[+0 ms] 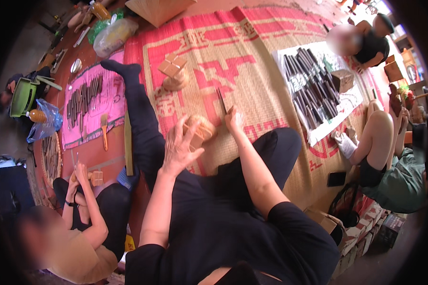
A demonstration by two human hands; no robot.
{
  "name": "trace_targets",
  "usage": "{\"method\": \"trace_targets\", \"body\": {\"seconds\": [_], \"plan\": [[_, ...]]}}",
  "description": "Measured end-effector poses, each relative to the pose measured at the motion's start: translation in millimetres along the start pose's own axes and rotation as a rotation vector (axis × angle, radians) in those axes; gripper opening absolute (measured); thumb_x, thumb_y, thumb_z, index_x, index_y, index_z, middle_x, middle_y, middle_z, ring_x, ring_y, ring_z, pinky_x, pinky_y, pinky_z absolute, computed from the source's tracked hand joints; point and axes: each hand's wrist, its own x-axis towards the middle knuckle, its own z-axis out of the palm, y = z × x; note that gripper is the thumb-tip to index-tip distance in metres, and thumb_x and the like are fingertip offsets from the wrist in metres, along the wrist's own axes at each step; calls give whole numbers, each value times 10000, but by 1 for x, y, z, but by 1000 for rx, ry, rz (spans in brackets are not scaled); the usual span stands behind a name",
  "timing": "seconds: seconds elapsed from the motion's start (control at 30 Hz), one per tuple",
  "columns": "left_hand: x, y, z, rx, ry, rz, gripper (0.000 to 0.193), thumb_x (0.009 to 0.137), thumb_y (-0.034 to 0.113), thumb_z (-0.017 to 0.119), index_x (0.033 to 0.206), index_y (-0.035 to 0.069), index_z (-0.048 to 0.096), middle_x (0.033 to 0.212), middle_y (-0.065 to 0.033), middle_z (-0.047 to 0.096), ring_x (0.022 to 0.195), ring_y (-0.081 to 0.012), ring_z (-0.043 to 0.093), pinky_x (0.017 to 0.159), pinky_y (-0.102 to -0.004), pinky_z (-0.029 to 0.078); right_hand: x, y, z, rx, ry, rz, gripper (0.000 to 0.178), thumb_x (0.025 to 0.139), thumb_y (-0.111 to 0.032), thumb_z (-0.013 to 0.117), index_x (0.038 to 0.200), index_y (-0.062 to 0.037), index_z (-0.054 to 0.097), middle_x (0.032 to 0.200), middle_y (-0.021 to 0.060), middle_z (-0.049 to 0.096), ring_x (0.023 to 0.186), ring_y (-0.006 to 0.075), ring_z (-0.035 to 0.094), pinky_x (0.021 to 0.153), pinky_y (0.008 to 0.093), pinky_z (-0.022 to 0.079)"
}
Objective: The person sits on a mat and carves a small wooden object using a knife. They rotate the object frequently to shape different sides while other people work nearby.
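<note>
A carved piece of pale wood (pixel 205 129) with a rounded shape lies on the woven mat before me. My left hand (pixel 177 148) is at its left side, fingers spread and stretched out, the index overlapping the wood and the thumb pointing right below it. To the right, my right hand (pixel 234 119) is closed round a slim carving chisel (pixel 222 101). The dark blade points up and away from me, apart from the wood. Farther off stands another wooden carving (pixel 172 65) with a square block end.
Several chisels (pixel 83 100) and a brush (pixel 104 133) lie on a pink cloth at left. More dark tools (pixel 311 85) cover a white sheet at right, beside a wooden block (pixel 342 80). A person (pixel 88 223) works at my left; others sit at right. A phone (pixel 336 179) lies on the mat.
</note>
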Motion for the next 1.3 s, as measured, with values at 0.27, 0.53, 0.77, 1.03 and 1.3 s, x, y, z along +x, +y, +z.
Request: {"method": "trace_targets", "body": {"seconds": [0.27,0.53,0.77,1.03,1.3], "plan": [[-1,-7,-4,-33,58,-219,1027,594,223,836,1454,163,278,1376,-155,342,1257,-349,399,1028,-484,334,-5,-14,-24,12,-165,12,115,770,-111,551,841,-70,633,844,223,668,824,413,640,767,502,484],[-3,-5,13,116,189,-246,879,681,367,770,1411,115,349,1282,-164,423,1194,-344,447,992,-478,352,0,-22,-64,1167,-399,311,101,744,-5,661,743,-19,562,634,70,614,515,119,587,481,234,464],[-2,-4,27,112,319,-264,791,661,311,775,1349,123,434,1200,-142,481,1110,-332,514,928,-451,422,-5,-21,-63,1126,-472,333,135,786,-63,661,886,-10,586,708,73,632,580,146,612,564,265,508],[-12,-14,22,69,324,-185,764,643,285,775,1319,119,461,1181,-139,488,1076,-334,530,910,-440,441,-13,-32,-57,1218,-561,305,116,791,-15,649,887,24,598,743,114,650,569,161,634,529,278,550],[-5,-10,24,85,297,-211,748,648,290,770,1317,134,474,1185,-134,487,1083,-328,527,918,-434,438,-11,-20,-46,1195,-492,279,101,804,-48,678,868,-18,605,720,93,661,549,152,641,517,247,517]]}}
